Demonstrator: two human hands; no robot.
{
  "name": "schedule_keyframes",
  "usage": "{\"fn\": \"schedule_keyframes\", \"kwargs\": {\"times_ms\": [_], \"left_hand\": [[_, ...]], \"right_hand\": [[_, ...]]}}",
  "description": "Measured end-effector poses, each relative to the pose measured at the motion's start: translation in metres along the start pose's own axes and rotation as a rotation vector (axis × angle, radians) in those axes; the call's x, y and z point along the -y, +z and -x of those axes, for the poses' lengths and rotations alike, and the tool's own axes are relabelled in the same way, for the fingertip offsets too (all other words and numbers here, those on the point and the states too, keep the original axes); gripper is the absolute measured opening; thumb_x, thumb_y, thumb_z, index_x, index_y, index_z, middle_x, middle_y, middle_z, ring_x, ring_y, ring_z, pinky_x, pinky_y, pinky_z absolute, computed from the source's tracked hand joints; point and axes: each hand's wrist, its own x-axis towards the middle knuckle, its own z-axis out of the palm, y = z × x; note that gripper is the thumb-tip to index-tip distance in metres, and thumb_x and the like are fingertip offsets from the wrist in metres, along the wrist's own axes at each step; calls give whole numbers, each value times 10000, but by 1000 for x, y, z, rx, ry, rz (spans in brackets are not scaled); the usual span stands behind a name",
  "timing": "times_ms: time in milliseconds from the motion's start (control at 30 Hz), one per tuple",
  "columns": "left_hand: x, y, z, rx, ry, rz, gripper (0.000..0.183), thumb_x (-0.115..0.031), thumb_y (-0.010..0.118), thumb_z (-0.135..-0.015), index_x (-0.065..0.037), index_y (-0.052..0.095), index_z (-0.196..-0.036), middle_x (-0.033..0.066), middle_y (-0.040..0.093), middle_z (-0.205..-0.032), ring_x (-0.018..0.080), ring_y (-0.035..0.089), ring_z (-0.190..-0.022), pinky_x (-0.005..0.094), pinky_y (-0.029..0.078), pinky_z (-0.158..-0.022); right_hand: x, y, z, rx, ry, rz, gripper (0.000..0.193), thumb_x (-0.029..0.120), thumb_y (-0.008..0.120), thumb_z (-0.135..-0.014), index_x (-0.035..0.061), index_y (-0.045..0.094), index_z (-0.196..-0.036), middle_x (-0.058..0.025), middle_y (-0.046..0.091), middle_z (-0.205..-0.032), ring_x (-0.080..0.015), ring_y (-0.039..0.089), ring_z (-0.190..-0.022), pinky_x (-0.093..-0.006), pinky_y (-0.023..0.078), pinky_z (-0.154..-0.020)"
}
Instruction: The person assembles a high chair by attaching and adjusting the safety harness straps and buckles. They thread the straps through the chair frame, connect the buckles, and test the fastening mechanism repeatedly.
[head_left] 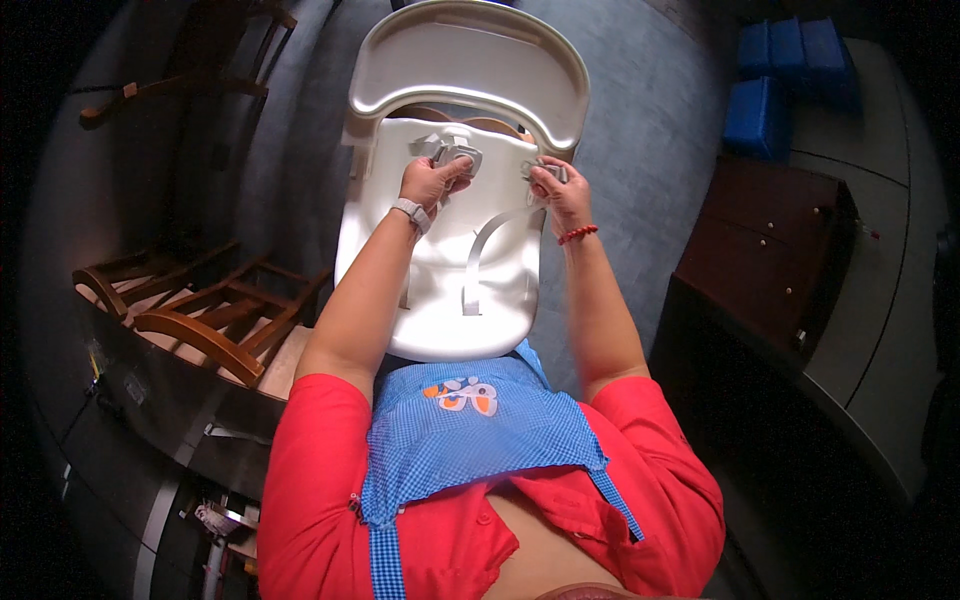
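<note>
A white plastic high chair (475, 338) stands in front of me, its seat toward my body and its curved tray (470, 48) at the far end. Over the far part of the seat, my left hand (428, 184) is closed on a grey harness buckle (462, 156), with pale webbing bunched beside it. My right hand (567, 196), level with it near the seat's right edge, pinches a small grey buckle clip (554, 172). A pale strap (473, 262) curves from a slot in the seat up toward my right hand. The two buckle pieces are apart.
Wooden chairs (205, 335) lie stacked at my left, with another wooden chair frame (190, 88) farther off. To the right are a dark brown cabinet (765, 235) and blue bins (757, 118). Grey floor (640, 120) shows beside the high chair.
</note>
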Motion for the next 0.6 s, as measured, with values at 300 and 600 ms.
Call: {"fn": "schedule_keyframes", "kwargs": {"times_ms": [300,600], "left_hand": [[7,21,7,138,6,29,353,-254,662,-825,-48,518,-1071,57,617,-1004,160,615,-880,305,494,-785],[13,11,0,81,61,-89,409,-413,402,-945,-61,591,-1034,12,617,-835,92,552,-705,242,442,-636]], "right_hand": [[-7,22,4,305,241,-200,302,205,658,-819,27,576,-1048,-44,602,-860,-143,601,-775,-324,537,-697],[-19,46,3,224,132,-86,198,223,681,-806,86,612,-931,-22,639,-847,-128,610,-753,-298,465,-694]]}}
